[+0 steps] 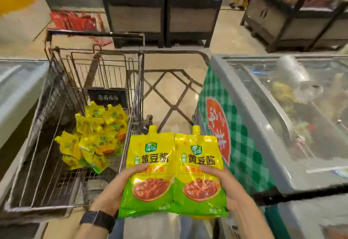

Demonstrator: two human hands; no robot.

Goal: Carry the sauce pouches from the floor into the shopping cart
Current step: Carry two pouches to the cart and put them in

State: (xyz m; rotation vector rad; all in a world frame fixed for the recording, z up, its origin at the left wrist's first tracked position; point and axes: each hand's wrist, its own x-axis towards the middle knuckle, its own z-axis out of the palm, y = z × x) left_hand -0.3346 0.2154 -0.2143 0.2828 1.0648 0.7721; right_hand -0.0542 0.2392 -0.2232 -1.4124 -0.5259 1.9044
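I see two yellow-green sauce pouches held up side by side in front of the camera, spouts up, edges touching or slightly overlapping at the middle. Left hand (114,187) grips the left pouch (150,172) from its left edge, thumb across the front, fingers behind. Right hand (224,186) grips the right pouch (199,174) from its right edge, same thumb-on-front hold. Black watch (98,220) on the left wrist. Both pouches are in the air, just right of the shopping cart (131,118), not over the basket; the left pouch overlaps the cart's right wire wall in view. Inside the cart, a pile of the same pouches (94,135) lies jumbled on the basket floor toward the far right part, some flat, some leaning on each other. I can't count them exactly. The near half of the basket floor shows bare wire. Right of the hands is a chest freezer (282,125) with a glass lid and a green checked panel with a red label (218,129) on its end. Another freezer edge (17,88) sits left of the cart. Dark display stands (163,16) further back on the tan floor (169,95); red packets (73,21) are low on the far left.
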